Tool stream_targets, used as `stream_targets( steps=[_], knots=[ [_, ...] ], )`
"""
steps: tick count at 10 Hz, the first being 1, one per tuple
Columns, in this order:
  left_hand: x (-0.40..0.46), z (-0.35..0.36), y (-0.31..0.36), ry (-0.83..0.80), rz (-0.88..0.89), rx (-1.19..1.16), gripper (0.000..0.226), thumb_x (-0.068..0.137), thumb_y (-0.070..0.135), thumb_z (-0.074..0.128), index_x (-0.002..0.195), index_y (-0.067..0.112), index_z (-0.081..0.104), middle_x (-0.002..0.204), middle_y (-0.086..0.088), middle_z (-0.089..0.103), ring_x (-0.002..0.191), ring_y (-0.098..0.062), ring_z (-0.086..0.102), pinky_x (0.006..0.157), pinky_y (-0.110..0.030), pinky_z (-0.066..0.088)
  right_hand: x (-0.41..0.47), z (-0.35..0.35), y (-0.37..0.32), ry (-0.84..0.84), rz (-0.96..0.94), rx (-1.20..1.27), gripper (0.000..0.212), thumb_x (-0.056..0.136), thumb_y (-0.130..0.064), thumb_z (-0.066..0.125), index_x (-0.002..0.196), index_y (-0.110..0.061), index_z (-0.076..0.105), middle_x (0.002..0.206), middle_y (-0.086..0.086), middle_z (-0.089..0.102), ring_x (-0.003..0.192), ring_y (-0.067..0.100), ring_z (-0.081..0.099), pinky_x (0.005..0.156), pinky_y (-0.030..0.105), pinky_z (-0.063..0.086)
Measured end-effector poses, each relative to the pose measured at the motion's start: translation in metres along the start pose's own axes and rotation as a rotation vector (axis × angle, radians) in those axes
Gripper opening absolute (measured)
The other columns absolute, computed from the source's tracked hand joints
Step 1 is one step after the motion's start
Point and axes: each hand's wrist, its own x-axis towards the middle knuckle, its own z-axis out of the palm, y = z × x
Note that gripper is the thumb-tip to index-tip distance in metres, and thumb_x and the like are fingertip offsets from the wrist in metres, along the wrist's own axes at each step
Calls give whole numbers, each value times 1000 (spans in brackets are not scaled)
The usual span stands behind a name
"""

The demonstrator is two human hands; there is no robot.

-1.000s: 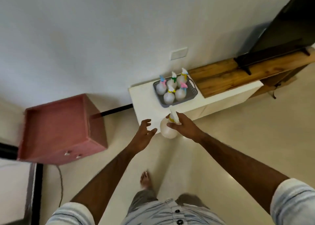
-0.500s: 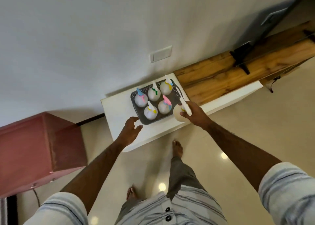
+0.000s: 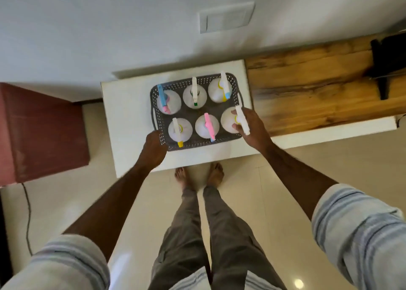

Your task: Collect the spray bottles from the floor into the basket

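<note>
Far left: red cabinet (image 3: 41, 133) beside the white tabletop (image 3: 129, 122), touching or nearly so.

Left hand (image 3: 153, 149) sits at the near-left corner of the basket (image 3: 162, 133). Fingers curled against the rim; whether they clamp it or only brace it, cannot tell.

Basket contents, left to right. Far row: blue-and-pink-headed bottle (image 3: 168, 100), green-tipped bottle (image 3: 194, 96), yellow-and-blue-headed bottle (image 3: 220, 89). Near row: yellow-tipped bottle (image 3: 180, 129), pink-headed bottle (image 3: 206, 126). All upright.

Right hand (image 3: 252, 129) pinches the white spray bottle (image 3: 230, 119) at the neck, thumb and fingers around the trigger head. Bottle upright, long axis vertical, body in or just over the near-right slot, the last free one. Cannot tell if its base has touched the basket floor.

Judgement: the bottle lies directly below the right hand's grip, so what remains is a straight drop and release; the left hand is placed to steady the basket.

Right: wooden shelf (image 3: 318, 87), dark stand (image 3: 386, 63) on it.
</note>
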Motion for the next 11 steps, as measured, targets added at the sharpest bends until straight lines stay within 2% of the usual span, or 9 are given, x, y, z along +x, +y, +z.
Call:
stream_targets(
  steps=[1,2,3,5,6,7,8,9,11],
  knots=[
    [13,8,-2,-13,76,23,43,92,-1,53,134,-7,47,141,-26,49,133,-43,45,112,-49,38,13,11,7,-27,-12,-9,45,84,-5,73,126,3,58,132,22,55,126,33,51,106,32,40],
    [19,12,-4,-26,73,18,36,91,0,55,127,-9,53,130,-27,56,122,-43,52,105,-51,43,18,21,13,-30,-20,-10,46,84,-6,74,126,4,58,134,24,53,127,35,49,108,36,39],
    [15,17,-3,-16,76,14,44,95,16,58,135,0,48,138,-20,53,126,-35,51,108,-49,43,18,25,22,-15,-13,-11,46,84,-8,74,126,4,58,130,23,55,125,37,50,107,36,39],
    [17,18,-2,-30,95,17,48,94,20,63,136,2,48,139,-19,54,128,-33,52,106,-52,47,16,27,31,-38,-4,-12,53,84,-7,75,132,3,54,134,24,52,126,35,51,107,34,40],
    [8,15,2,41,113,117,55,96,21,60,143,5,39,149,-16,44,136,-33,43,111,-51,42,17,18,26,-42,-15,-20,65,80,0,75,139,1,46,139,22,47,130,33,47,110,35,39],
    [-10,4,16,93,153,291,63,97,23,57,151,6,29,159,-15,32,145,-34,34,112,-59,37,13,-2,15,-40,33,-68,76,78,9,70,145,1,36,146,22,39,139,32,38,114,23,27],
    [-41,-13,36,154,187,506,72,98,31,53,156,8,17,165,-14,18,151,-37,19,116,-64,26,-5,-28,-3,-44,40,-165,83,81,9,63,152,-1,22,156,20,25,147,31,26,121,33,23],
    [-74,-33,56,232,256,636,76,99,43,44,158,11,8,167,-11,7,154,-37,7,118,-64,17,-24,-54,-29,0,16,-284,82,88,-7,63,154,-6,15,161,19,19,149,33,22,119,38,23],
    [-132,-79,94,480,481,788,77,98,59,25,159,15,9,168,-10,7,154,-38,5,120,-64,11,-56,-87,-109,146,-272,-570,83,93,-42,55,156,-11,11,164,17,15,152,33,15,122,51,17]
  ],
)
